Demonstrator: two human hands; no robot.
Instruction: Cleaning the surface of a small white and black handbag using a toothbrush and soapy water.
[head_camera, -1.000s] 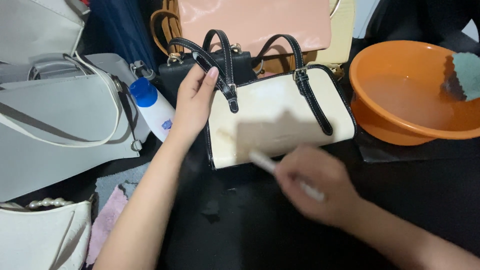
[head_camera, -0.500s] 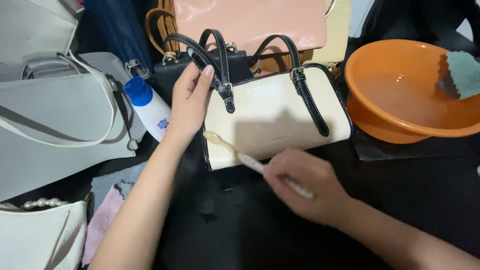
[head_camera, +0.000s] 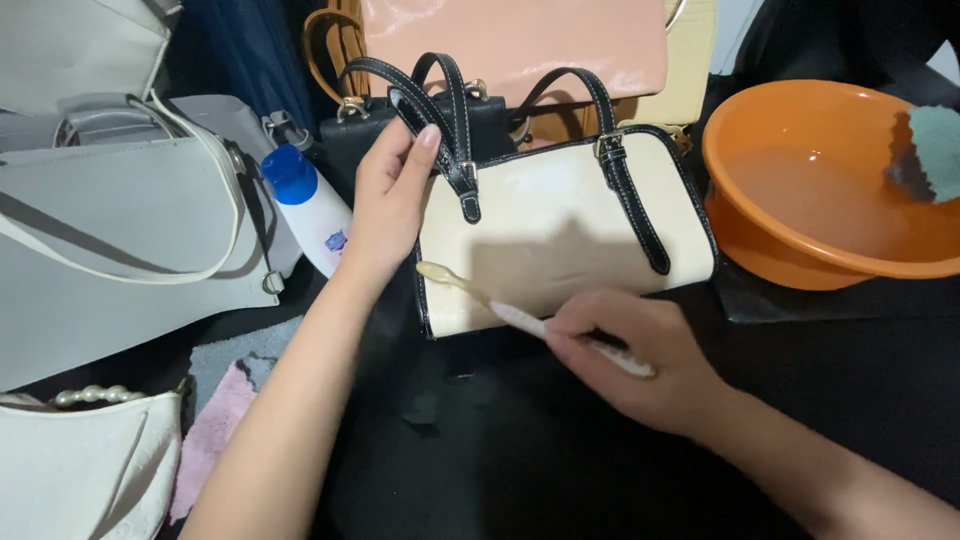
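A cream handbag (head_camera: 560, 235) with black trim and black straps lies on a dark surface in the middle. My left hand (head_camera: 392, 205) presses on its left end, fingers by a black strap (head_camera: 440, 120). My right hand (head_camera: 640, 355) grips a white toothbrush (head_camera: 500, 308) by the handle. The brush head rests on the bag's lower left corner.
An orange basin (head_camera: 800, 225) of cloudy water with a green cloth (head_camera: 940, 150) stands at the right. A white bottle with a blue cap (head_camera: 305, 205) lies left of the bag. Grey and white bags (head_camera: 120, 230) crowd the left; a pink bag (head_camera: 520, 45) lies behind.
The toothbrush has moved left along the bag's lower edge, and its head now sits at the lower left corner. My left hand stays on the bag's left end.
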